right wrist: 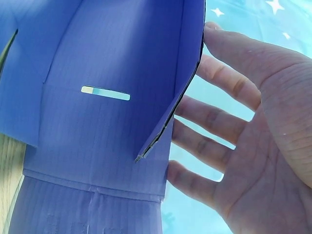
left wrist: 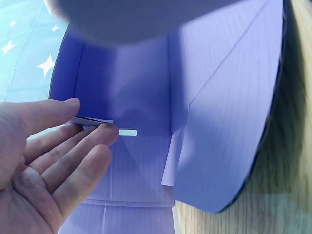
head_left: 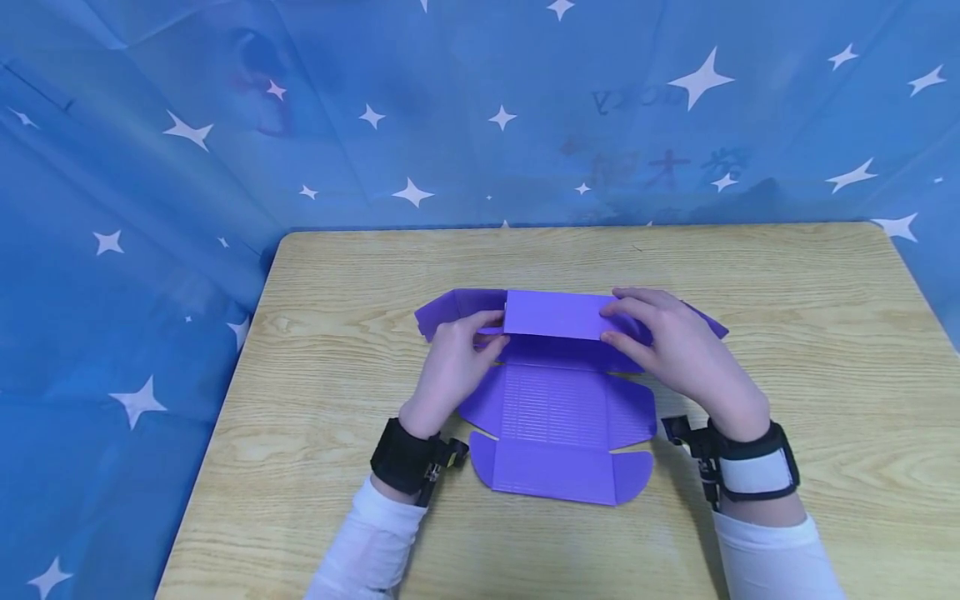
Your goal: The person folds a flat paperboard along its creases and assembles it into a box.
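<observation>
A purple cardboard box (head_left: pixel 555 408) lies partly unfolded on the table, its near flaps flat and its far side standing up. The raised far panel (head_left: pixel 555 314) is folded over toward the near side. At its left end my left hand (head_left: pixel 459 360) pinches a flap edge between thumb and fingers, close to a narrow slot (left wrist: pixel 128 132). My right hand (head_left: pixel 678 346) holds the panel's right end, thumb at the near edge and fingers behind the cardboard. Side flaps (left wrist: pixel 229 122) stick out on both sides. The right wrist view also shows a slot (right wrist: pixel 106 93).
The box rests on a light wood-grain table (head_left: pixel 330 400). Behind and to the left hangs a blue cloth with white stars (head_left: pixel 465 158). Black straps with small cameras sit on both wrists, above white sleeves (head_left: pixel 378 533).
</observation>
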`<action>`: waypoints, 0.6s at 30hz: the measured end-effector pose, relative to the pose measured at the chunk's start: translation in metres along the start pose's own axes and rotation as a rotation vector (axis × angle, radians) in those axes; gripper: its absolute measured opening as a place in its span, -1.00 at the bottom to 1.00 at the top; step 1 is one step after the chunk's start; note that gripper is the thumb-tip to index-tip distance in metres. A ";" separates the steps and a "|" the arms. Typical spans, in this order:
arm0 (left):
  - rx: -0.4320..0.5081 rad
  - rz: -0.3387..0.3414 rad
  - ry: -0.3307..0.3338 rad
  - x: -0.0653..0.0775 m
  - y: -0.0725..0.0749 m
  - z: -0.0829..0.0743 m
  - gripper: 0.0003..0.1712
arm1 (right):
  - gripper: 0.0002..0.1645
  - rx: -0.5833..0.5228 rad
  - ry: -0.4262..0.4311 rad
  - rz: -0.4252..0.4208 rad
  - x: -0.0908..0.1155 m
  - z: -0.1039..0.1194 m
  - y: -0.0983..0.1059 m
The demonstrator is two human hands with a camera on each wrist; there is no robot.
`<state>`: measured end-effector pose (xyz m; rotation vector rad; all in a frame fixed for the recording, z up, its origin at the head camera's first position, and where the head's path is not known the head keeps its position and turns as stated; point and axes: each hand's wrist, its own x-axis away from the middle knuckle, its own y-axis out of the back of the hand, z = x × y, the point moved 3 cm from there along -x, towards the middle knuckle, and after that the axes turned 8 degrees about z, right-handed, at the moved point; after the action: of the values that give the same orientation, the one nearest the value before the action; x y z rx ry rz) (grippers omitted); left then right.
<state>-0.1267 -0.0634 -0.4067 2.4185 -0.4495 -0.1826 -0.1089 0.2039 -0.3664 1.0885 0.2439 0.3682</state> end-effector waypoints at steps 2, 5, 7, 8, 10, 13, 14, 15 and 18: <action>0.008 0.008 0.005 0.000 0.001 0.000 -0.61 | -0.61 0.000 -0.003 0.002 0.000 0.000 0.000; 0.005 0.020 0.006 0.001 0.002 0.001 -0.59 | -0.61 0.001 -0.005 0.002 0.000 0.001 0.000; -0.008 0.030 0.000 0.001 0.003 0.001 -0.58 | -0.61 0.001 -0.003 0.001 0.000 0.001 0.000; -0.014 0.036 -0.003 0.001 0.004 0.002 -0.58 | -0.61 0.001 -0.002 0.000 0.000 0.001 0.000; -0.028 0.048 -0.009 0.001 0.006 0.004 -0.57 | -0.61 0.002 0.000 -0.002 0.000 0.001 0.000; -0.033 0.064 0.012 0.002 0.010 0.009 -0.54 | -0.61 0.002 0.005 -0.004 0.000 0.001 0.000; -0.033 0.065 0.025 0.002 0.011 0.011 -0.54 | -0.62 0.001 0.007 -0.005 0.000 0.001 0.000; -0.031 0.065 0.039 0.002 0.013 0.013 -0.53 | -0.62 -0.001 0.007 -0.006 0.000 0.001 0.000; -0.027 0.059 0.091 0.002 0.015 0.019 -0.51 | -0.63 -0.007 0.008 -0.009 0.000 0.000 0.000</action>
<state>-0.1335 -0.0864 -0.4120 2.3730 -0.4733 -0.0524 -0.1091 0.2037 -0.3664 1.0792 0.2546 0.3648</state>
